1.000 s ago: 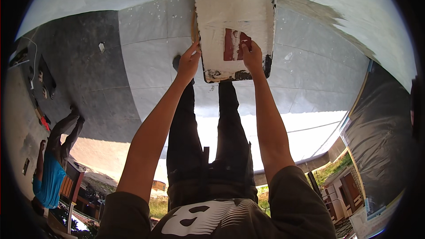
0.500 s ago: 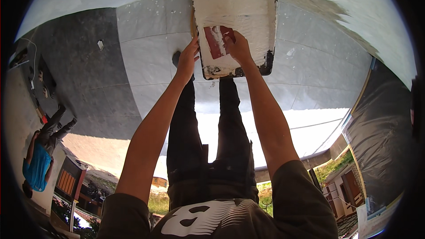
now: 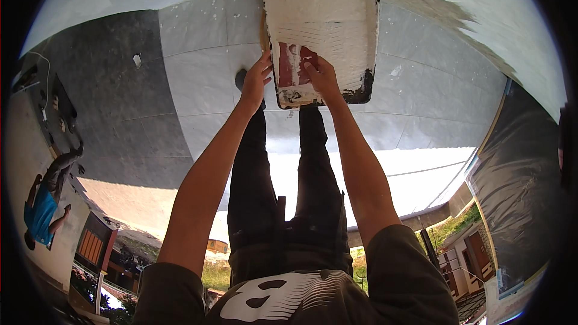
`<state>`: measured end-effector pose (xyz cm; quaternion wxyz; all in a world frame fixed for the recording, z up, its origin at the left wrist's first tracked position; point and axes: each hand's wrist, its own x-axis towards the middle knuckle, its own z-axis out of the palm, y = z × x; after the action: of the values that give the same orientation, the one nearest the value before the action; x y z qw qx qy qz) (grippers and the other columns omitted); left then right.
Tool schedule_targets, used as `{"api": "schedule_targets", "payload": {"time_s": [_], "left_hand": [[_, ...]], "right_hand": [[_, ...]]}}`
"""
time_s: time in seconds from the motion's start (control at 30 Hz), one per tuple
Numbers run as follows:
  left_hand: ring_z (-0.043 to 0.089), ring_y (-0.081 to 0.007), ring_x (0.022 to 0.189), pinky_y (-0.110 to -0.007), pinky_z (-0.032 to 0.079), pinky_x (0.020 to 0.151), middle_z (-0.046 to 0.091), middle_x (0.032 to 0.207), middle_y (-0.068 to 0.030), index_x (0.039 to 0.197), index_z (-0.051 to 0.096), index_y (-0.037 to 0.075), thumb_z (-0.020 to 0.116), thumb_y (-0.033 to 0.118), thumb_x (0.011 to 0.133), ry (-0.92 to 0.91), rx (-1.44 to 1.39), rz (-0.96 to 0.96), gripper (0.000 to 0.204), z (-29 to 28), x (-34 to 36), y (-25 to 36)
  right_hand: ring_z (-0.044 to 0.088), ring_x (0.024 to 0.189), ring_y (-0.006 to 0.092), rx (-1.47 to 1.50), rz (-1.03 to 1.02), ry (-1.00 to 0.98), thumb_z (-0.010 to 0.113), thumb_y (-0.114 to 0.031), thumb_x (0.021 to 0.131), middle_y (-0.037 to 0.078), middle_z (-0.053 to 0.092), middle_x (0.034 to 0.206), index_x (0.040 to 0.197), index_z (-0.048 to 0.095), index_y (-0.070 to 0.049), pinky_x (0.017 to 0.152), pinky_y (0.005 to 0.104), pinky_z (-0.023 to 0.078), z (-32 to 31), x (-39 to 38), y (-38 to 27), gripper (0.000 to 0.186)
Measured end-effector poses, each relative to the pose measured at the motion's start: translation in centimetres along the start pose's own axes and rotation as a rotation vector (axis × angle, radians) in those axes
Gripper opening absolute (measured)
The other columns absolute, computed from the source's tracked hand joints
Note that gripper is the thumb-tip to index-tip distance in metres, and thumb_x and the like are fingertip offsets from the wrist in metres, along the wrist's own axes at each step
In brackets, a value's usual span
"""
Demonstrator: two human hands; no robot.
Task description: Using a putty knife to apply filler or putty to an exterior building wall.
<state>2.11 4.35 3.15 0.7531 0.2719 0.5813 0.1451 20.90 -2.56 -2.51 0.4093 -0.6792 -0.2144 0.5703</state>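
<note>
In my right hand (image 3: 322, 77) is a dark red flat scraper (image 3: 289, 65), pinched between thumb and fingers, with a streak of white paste across its face. The scraper lies against the near left part of a shallow tray (image 3: 363, 87). Cream-white paste coats the tray's inside, with ridges across the middle, and black shows at its rim and near corners. At the tray's left edge my left hand (image 3: 255, 81) is closed on its side, some fingers partly hidden by the edge.
Below are my dark-trousered legs (image 3: 248, 168) and grey floor tiles (image 3: 198, 78) with white specks. A partly coated wall (image 3: 518, 18) rises at the far right, near black plastic sheeting (image 3: 518, 186). Another person in a blue shirt (image 3: 41, 216) is at far left.
My right hand has drawn the scraper slightly nearer, toward the tray's near edge. The left hand stays at the tray's side. The person at far left has shifted and moved an arm outward.
</note>
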Motion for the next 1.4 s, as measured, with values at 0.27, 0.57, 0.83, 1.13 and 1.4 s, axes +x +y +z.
{"api": "schedule_targets", "payload": {"time_s": [0.27, 0.57, 0.83, 1.13, 1.4], "left_hand": [[0.038, -0.0283, 0.148, -0.046, 0.026, 0.116, 0.038, 0.163, -0.0098, 0.163, 0.029, 0.019, 0.032, 0.047, 0.104, -0.026, 0.009, 0.004, 0.066, 0.2, 0.1, -0.2], [0.037, -0.0279, 0.149, -0.046, 0.025, 0.116, 0.038, 0.164, -0.0089, 0.164, 0.028, 0.021, 0.030, 0.047, 0.105, -0.011, 0.022, 0.005, 0.064, -0.2, -0.2, -0.3], [0.038, -0.0270, 0.147, -0.046, 0.025, 0.116, 0.038, 0.164, -0.0085, 0.164, 0.027, 0.021, 0.028, 0.045, 0.105, -0.025, 0.019, 0.008, 0.064, -0.4, -0.1, -0.4], [0.036, -0.0292, 0.149, -0.047, 0.025, 0.117, 0.036, 0.165, -0.0105, 0.164, 0.027, 0.022, 0.028, 0.049, 0.104, -0.034, 0.030, 0.000, 0.066, -0.8, -0.2, -0.8], [0.035, -0.0301, 0.149, -0.047, 0.024, 0.117, 0.036, 0.164, -0.0106, 0.164, 0.026, 0.023, 0.028, 0.050, 0.104, -0.044, 0.034, 0.010, 0.066, -0.6, -0.5, -0.9]], "right_hand": [[0.067, 0.078, 0.0120, -0.070, -0.059, 0.129, 0.064, -0.008, 0.096, 0.008, 0.073, 0.087, 0.111, 0.068, 0.004, 0.071, 0.0292, 0.054, -1.6, -1.2, -1.6, 0.019], [0.074, 0.079, 0.0371, -0.382, -0.215, 0.256, 0.062, -0.005, 0.094, 0.024, 0.073, 0.085, 0.103, 0.067, 0.006, 0.071, 0.0401, 0.055, 3.2, -2.5, -5.3, 0.015], [0.074, 0.072, 0.0297, -0.314, -0.217, 0.203, 0.061, -0.004, 0.094, 0.020, 0.073, 0.079, 0.102, 0.068, 0.006, 0.067, 0.0383, 0.055, 4.4, -2.6, -5.1, 0.014], [0.068, 0.070, 0.0137, 0.013, -0.071, 0.228, 0.062, -0.005, 0.096, 0.010, 0.073, 0.080, 0.103, 0.068, 0.004, 0.064, 0.0290, 0.053, 2.7, -2.7, -3.8, 0.013], [0.068, 0.069, 0.0151, -0.213, -0.158, 0.228, 0.063, -0.007, 0.095, 0.011, 0.073, 0.078, 0.101, 0.069, 0.004, 0.066, 0.0318, 0.053, 3.3, -1.4, -4.8, 0.014]]}}
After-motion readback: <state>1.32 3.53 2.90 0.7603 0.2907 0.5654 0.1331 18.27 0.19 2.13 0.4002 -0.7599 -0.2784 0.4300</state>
